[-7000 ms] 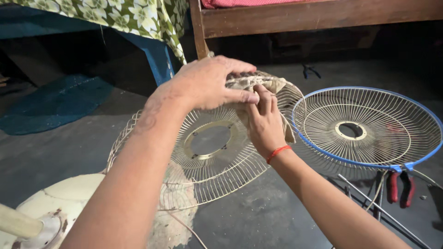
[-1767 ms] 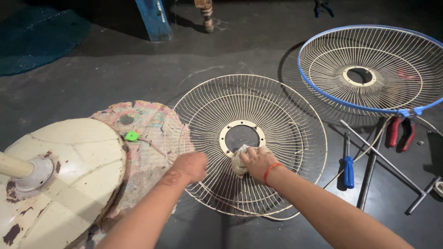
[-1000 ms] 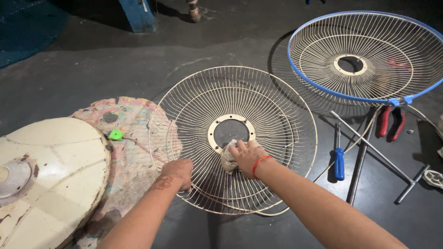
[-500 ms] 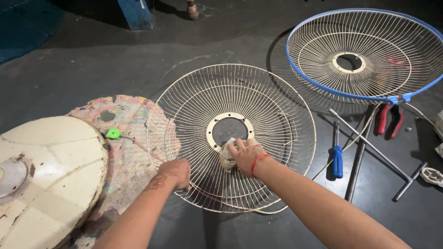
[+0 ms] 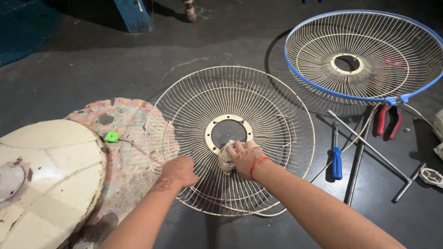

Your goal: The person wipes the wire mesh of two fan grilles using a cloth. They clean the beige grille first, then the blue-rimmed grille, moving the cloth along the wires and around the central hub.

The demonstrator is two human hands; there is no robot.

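A cream wire fan guard [image 5: 258, 106] lies flat on the dark floor in front of me. My right hand [image 5: 244, 159], with a red band at the wrist, presses a dirty crumpled cloth [image 5: 225, 159] onto the wires at the lower edge of the guard's centre ring. My left hand [image 5: 177, 170] is closed on the guard's near-left rim and wires, resting on them.
A second guard with a blue rim [image 5: 364, 55] lies at the back right. Red-handled pliers [image 5: 386, 121], a blue-handled screwdriver [image 5: 337, 161] and metal rods [image 5: 364, 143] lie to the right. The round cream fan base [image 5: 46, 175] sits on a stained cloth [image 5: 124, 138] at left, near a small green piece [image 5: 111, 136].
Seven seconds ago both hands held the guard up in the air; it now lies on the floor. Over the last second the right hand and cloth have stayed by the centre ring.
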